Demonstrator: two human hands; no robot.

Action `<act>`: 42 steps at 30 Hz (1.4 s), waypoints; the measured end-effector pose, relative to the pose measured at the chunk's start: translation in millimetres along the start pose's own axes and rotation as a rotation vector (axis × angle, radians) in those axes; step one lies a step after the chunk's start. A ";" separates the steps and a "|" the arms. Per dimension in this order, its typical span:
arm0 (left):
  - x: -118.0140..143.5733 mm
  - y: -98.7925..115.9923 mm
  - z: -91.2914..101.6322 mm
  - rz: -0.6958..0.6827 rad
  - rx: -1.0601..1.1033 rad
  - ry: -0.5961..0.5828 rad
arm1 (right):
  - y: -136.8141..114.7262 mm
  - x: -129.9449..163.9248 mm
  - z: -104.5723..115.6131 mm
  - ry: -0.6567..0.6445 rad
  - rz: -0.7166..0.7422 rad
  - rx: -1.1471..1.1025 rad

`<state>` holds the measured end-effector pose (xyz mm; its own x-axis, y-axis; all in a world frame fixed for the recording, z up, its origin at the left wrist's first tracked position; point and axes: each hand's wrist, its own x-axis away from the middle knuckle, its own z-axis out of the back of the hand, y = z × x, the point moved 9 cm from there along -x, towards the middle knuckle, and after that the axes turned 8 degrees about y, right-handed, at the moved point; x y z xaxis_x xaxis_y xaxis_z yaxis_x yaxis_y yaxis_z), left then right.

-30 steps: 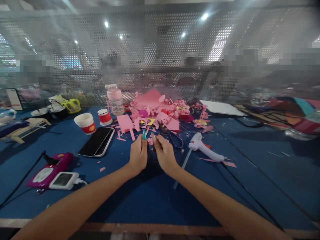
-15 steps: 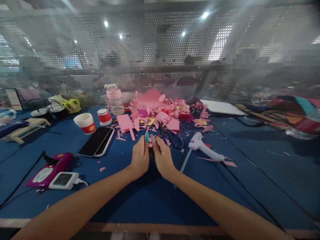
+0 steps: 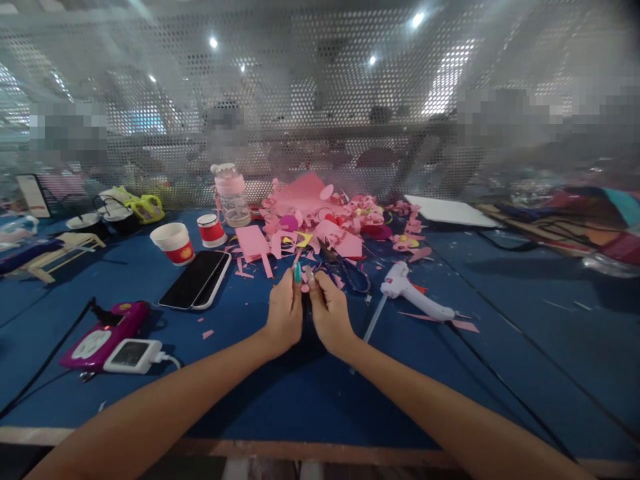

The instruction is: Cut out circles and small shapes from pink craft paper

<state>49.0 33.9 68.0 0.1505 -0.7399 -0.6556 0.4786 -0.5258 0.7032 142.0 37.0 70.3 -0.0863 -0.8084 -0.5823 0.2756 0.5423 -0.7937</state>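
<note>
Best, likely: left hand [image 3: 285, 313] and right hand [image 3: 329, 312], both pinching one small pink paper scrap [image 3: 305, 287], press evenly, clear of scissors [image 3: 345, 270].

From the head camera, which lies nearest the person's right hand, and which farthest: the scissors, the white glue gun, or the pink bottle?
From the right hand:
1. Scissors, just beyond its fingertips, slightly right.
2. White glue gun, farther right on the blue table.
3. Pink bottle, far back left, by the mesh wall.
</note>
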 end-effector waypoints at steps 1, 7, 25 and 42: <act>-1.3 0.0 0.8 0.005 0.028 0.002 | -1.3 -2.0 2.0 0.004 0.028 0.016; -9.4 13.5 -1.0 -0.231 0.151 -0.086 | -12.7 -10.7 16.2 0.008 0.265 0.071; -20.9 5.3 11.8 -0.381 0.179 0.017 | 46.5 -17.6 -8.4 -0.224 -0.464 -0.456; -18.0 17.6 19.8 -0.441 -0.026 0.047 | 34.5 -14.2 -10.6 -0.277 -0.334 -0.304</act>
<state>37.6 29.7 97.6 -0.0343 -0.4268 -0.9037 0.5276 -0.7757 0.3463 142.6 69.6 49.3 0.1453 -0.9564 -0.2532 -0.0170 0.2534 -0.9672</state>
